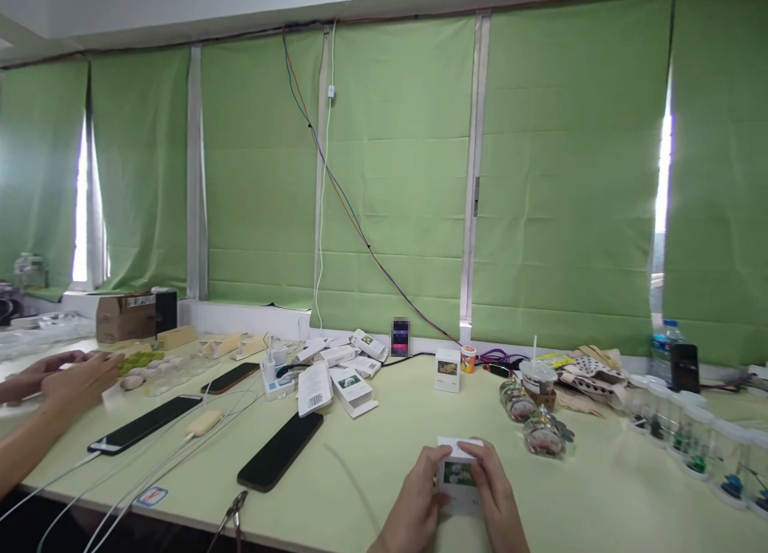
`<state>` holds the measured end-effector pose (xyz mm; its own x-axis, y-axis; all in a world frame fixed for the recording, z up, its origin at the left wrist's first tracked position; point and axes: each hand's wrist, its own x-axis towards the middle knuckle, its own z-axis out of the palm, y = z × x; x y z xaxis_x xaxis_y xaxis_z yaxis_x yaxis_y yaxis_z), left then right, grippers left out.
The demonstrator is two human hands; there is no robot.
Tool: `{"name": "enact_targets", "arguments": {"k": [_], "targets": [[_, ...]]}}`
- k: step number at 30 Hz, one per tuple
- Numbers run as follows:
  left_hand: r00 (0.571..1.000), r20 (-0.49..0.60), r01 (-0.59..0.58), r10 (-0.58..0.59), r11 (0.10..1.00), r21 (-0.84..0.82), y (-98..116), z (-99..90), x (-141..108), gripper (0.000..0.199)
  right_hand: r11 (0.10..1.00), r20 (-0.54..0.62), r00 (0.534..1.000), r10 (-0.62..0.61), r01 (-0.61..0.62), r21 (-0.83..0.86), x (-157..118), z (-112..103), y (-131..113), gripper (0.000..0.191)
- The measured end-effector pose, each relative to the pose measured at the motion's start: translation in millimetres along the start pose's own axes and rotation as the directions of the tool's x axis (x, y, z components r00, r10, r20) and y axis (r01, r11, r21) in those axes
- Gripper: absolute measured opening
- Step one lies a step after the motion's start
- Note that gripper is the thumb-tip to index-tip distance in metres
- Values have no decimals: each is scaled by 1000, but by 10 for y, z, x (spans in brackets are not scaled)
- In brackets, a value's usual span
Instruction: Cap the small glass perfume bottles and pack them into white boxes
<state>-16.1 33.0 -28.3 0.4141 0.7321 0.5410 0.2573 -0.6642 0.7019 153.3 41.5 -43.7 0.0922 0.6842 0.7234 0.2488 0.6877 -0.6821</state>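
Observation:
A small white box (pixel 459 501) with a picture of white flowers on its front is held between my two hands near the table's front edge. My left hand (pixel 418 493) grips its left side, and my right hand (pixel 493 489) presses along its right side and top. The fingers of both hands are closed against the box. Farther back, a similar white box (pixel 447 371) with a yellowish picture stands upright. To the left lies a loose pile of white cartons (pixel 348 369), some of them looking flattened.
Black phones (pixel 281 450) and a power bank (pixel 205 422) with white cables lie left. A co-worker's hands (pixel 78 377) work at far left. Lidded clear jars (pixel 696 441) line the right edge. A drink cup (pixel 538 377) and shiny round items (pixel 543 434) stand right of centre.

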Motion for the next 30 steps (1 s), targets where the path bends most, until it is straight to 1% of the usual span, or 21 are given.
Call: {"name": "enact_targets", "arguments": {"k": [2, 5, 6, 8, 10, 11, 13, 17, 20, 22, 24, 26, 28, 30], "targets": [[1000, -5, 13, -13, 1000, 12, 16, -15, -14, 72, 998, -7, 1000, -14, 13, -59, -40, 46, 0, 28], [997, -14, 77, -78, 996, -36, 18, -28, -30, 71, 992, -66, 998, 7, -15, -128, -102, 122, -4, 43], [994, -5, 109, -110, 991, -83, 10, -27, -30, 74, 990, -75, 997, 22, -32, -138, -118, 141, -5, 47], [984, 33, 178, -175, 968, -177, -18, -18, -19, 87, 988, -71, 996, 52, -61, -143, -141, 163, -3, 51], [972, 63, 235, -227, 950, -203, -46, -7, 0, 98, 986, -70, 995, 78, -87, -139, -151, 171, 5, 49], [967, 69, 252, -243, 949, -190, -55, -4, 11, 99, 985, -74, 993, 87, -97, -139, -151, 171, 12, 47], [964, 75, 263, -254, 952, -158, -56, -2, 26, 94, 984, -90, 991, 98, -110, -139, -144, 163, 36, 42], [972, 113, 223, -206, 962, -159, -27, -10, 20, 85, 987, -106, 989, 101, -112, -111, -107, 106, 120, 35], [974, 115, 210, -197, 970, -119, -25, -14, 1, 82, 988, -56, 992, 110, -115, -100, -85, 53, 165, 36], [973, 98, 217, -209, 973, -79, -28, -14, -5, 76, 989, -40, 993, 115, -118, -92, -88, 44, 158, 37], [972, 77, 226, -222, 973, -50, -21, -15, -4, 64, 990, -55, 993, 108, -113, -83, -106, 61, 124, 37], [973, 63, 226, -223, 973, -50, 1, -18, 1, 48, 992, -62, 994, 90, -95, -81, -130, 89, 83, 37], [976, 58, 214, -210, 974, -72, 30, -25, 8, 33, 993, -38, 997, 71, -74, -91, -152, 111, 56, 40], [979, 50, 199, -196, 976, -90, 55, -35, 14, 26, 992, -7, 998, 63, -64, -113, -167, 119, 51, 42]]}}
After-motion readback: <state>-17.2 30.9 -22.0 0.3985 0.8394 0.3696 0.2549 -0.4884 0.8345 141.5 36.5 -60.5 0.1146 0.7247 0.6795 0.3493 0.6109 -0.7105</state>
